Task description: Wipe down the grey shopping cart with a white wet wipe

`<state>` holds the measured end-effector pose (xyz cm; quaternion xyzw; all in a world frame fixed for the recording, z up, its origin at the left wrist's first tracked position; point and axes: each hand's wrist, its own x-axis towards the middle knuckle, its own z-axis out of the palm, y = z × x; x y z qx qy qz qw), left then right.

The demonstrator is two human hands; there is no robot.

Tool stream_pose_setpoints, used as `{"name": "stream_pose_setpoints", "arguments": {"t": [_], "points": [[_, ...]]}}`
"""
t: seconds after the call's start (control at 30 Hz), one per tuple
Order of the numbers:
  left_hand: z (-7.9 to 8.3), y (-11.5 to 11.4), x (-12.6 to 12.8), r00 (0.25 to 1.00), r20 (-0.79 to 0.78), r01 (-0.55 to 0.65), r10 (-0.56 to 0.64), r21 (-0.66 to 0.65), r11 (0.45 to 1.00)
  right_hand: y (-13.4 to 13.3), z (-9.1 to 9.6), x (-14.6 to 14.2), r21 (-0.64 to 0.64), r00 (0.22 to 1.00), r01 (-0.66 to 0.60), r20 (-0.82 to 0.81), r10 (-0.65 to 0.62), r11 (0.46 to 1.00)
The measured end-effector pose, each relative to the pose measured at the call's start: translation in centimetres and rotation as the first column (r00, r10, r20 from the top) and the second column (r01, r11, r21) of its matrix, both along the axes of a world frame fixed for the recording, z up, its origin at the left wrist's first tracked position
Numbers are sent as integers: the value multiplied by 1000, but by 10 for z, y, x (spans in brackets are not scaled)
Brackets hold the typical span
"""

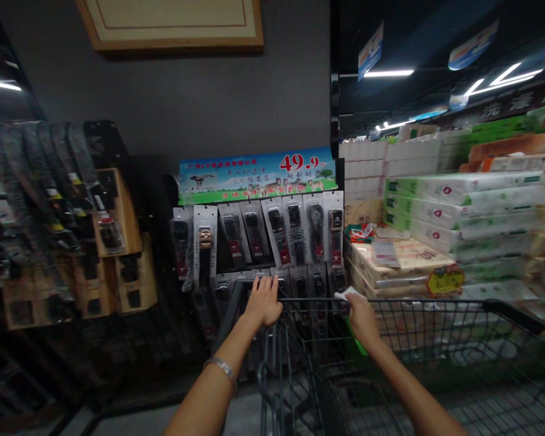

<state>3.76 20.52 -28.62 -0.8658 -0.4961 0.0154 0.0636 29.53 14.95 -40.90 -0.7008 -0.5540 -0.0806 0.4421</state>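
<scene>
A dark wire shopping cart (pixel 418 300) stands in front of me, turned sideways. My left hand (pixel 264 303) rests on the cart's near corner, its fingers curled over the edge; a silver bracelet (pixel 222 367) circles that wrist. Along the cart's rim, further right, my right hand (pixel 362 318) is closed with a small white slip, perhaps folded paper (pixel 350 293), poking out between thumb and fingers. Whether the right hand also grips the rim I cannot tell. Just beyond the hands hang packaged belts (pixel 295 227) on a display rack.
A price sign (pixel 257 175) reading 49.9 tops the rack. More belts (pixel 49 188) hang at the left beside wooden display blocks (pixel 118 212). To the right stand stacked green-and-white paper packs (pixel 463 206) and beige packs (pixel 404 260). A framed board (pixel 177 24) hangs on the dark wall.
</scene>
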Motion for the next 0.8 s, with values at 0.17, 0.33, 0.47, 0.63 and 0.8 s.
{"name": "stream_pose_setpoints", "arguments": {"t": [0.17, 0.33, 0.47, 0.63, 0.8], "points": [[-1, 0, 1, 1000, 10, -7, 7, -5, 1000, 8, -8, -32, -13, 995, -84, 54, 85, 996], [0, -1, 2, 1000, -2, -9, 9, -10, 1000, 23, -18, -80, 137, 986, -165, -17, 169, 977], [0, -1, 1, 1000, 2, -3, 3, -16, 1000, 35, -21, -116, 160, 957, -253, -105, 271, 954], [0, -2, 0, 1000, 25, 2, -2, -14, 1000, 40, -15, -140, 185, 898, -359, -196, 393, 915], [-1, -2, 0, 1000, 20, -5, 6, -6, 1000, 36, -6, -136, 239, 818, -439, -291, 495, 866]]}}
